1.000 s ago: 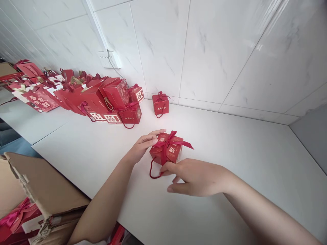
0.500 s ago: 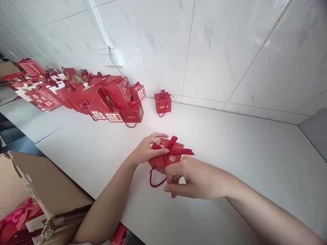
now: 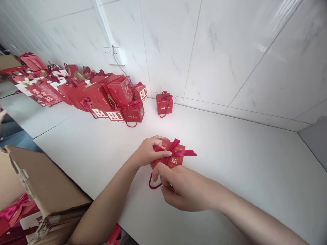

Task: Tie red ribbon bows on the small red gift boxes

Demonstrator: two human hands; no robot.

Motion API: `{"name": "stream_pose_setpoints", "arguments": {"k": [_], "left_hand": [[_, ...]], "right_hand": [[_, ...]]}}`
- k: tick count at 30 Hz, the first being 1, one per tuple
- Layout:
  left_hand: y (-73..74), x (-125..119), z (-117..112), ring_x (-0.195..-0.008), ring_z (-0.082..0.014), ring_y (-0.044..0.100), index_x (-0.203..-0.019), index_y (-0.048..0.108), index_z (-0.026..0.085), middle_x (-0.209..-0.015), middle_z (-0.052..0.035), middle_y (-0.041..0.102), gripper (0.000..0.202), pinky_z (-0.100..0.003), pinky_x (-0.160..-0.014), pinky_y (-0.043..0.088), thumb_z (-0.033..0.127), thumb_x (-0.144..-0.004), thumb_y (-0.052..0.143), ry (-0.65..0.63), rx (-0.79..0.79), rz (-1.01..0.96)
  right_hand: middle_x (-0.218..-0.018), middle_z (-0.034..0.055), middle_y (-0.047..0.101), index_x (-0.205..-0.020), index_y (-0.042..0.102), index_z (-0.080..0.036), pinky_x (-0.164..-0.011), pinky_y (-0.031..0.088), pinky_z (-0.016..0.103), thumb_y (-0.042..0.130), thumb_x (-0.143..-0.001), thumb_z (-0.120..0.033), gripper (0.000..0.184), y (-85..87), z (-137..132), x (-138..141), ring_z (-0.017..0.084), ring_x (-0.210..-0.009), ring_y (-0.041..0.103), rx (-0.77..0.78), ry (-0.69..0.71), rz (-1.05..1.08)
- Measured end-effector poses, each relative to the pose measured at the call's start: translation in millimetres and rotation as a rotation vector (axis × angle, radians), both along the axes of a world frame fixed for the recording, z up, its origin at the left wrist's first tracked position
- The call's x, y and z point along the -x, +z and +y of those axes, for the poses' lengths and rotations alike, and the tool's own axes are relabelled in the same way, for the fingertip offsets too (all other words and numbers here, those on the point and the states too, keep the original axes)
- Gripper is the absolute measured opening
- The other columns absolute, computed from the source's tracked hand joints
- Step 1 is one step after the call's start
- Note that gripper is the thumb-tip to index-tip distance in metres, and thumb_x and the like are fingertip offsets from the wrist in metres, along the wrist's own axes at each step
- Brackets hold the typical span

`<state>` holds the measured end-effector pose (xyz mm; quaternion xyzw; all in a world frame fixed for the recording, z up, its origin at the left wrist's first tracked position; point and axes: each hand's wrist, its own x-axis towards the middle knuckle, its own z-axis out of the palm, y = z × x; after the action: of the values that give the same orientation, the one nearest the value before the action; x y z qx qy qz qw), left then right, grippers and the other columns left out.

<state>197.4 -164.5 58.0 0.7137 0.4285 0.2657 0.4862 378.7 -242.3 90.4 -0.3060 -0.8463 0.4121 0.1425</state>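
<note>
A small red gift box with gold-white lettering lies on the white table. Dark red ribbon crosses its top, with one end sticking out to the right. My left hand grips the box from the left, its thumb pressed on the ribbon at the crossing. My right hand is at the near side of the box, fingers curled in and the index finger bent over the box's near edge. What those fingers hold, if anything, is hidden. A dark red cord handle loops out beside the index finger.
A finished-looking red box with a bow stands near the tiled wall. Many red boxes and bags crowd the table's left side, below a wall socket. An open cardboard box stands at lower left. Part of another person's hand shows at far left.
My right hand has shifted left and slightly towards me, its index finger now nearer the cord handle. My left hand still holds the box. The camera view has moved slightly.
</note>
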Motion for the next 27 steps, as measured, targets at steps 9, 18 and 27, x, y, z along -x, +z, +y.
{"name": "stream_pose_setpoints", "arguments": {"k": [9, 18, 27], "left_hand": [[-0.6, -11, -9, -0.094, -0.0231, 0.062, -0.056, 0.032, 0.018, -0.108, -0.004, 0.064, 0.052, -0.036, -0.078, 0.049, 0.047, -0.072, 0.072, 0.096, -0.023, 0.077], [-1.4, -13, -6, -0.095, -0.0231, 0.062, -0.055, 0.036, 0.017, -0.112, -0.0048, 0.064, 0.049, -0.036, -0.082, 0.05, 0.046, -0.073, 0.071, 0.059, -0.027, 0.096], [0.5, -14, -7, -0.096, -0.0222, 0.063, -0.06, 0.048, 0.017, -0.119, -0.004, 0.062, 0.035, -0.036, -0.082, 0.053, 0.04, -0.076, 0.069, 0.053, 0.006, 0.09]], "right_hand": [[-0.065, -0.0066, 0.043, -0.125, 0.04, -0.022, -0.046, 0.028, 0.02, 0.04, -0.081, -0.005, 0.047, -11.4, -11, 12, 0.01, -0.054, 0.042, 0.107, -0.129, -0.001], [-0.068, -0.0055, 0.045, -0.135, 0.039, -0.02, -0.052, 0.035, 0.021, 0.044, -0.081, -0.009, 0.055, -8.4, 5, 3, 0.011, -0.057, 0.047, 0.119, 0.06, -0.017], [-0.061, -0.0067, 0.047, -0.135, 0.045, -0.019, -0.046, 0.033, 0.018, 0.048, -0.078, -0.008, 0.058, -17.9, 5, 9, 0.011, -0.056, 0.047, 0.114, 0.214, -0.074]]}}
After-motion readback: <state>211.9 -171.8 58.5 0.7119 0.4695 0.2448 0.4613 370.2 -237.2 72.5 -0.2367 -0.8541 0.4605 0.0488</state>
